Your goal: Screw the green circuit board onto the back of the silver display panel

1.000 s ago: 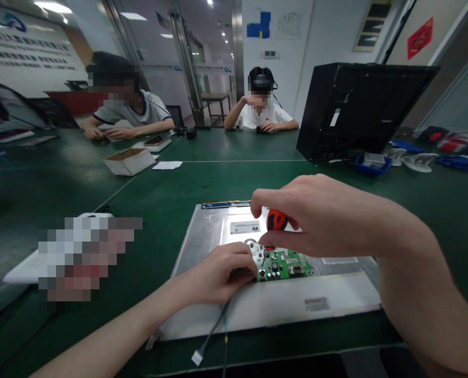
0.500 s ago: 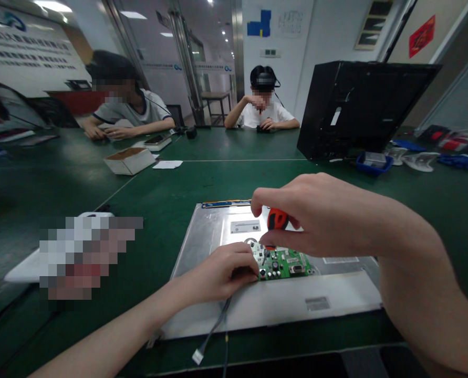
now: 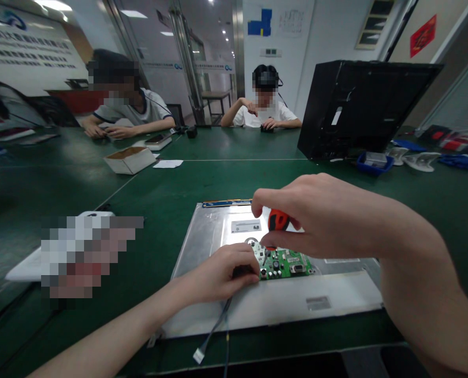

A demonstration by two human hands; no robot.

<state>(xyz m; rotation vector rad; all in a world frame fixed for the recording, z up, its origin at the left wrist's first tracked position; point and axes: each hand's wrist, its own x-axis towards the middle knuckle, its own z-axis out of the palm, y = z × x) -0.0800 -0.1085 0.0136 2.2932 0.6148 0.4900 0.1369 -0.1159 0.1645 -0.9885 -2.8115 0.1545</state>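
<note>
A silver display panel point(image 3: 206, 231) lies flat on the green table, with a green circuit board point(image 3: 284, 262) on it. My right hand point(image 3: 300, 215) is closed round the red and black handle of a screwdriver point(image 3: 278, 220), above the board; its tip is hard to make out. My left hand point(image 3: 234, 270) rests at the board's left edge with fingers curled; what they hold, if anything, is hidden. From under it a dark cable with a white connector point(image 3: 198, 355) runs toward the front edge of the panel.
A black monitor housing point(image 3: 360, 105) stands at the back right, beside a blue tray point(image 3: 373, 163). An open white box point(image 3: 129, 160) is at the back left. Two people sit across the green table point(image 3: 202, 184). A partly blurred white object point(image 3: 24, 262) lies at left.
The person across the table has lowered a raised hand slightly. My hands hold nearly the same place, with only a tiny shift of the view.
</note>
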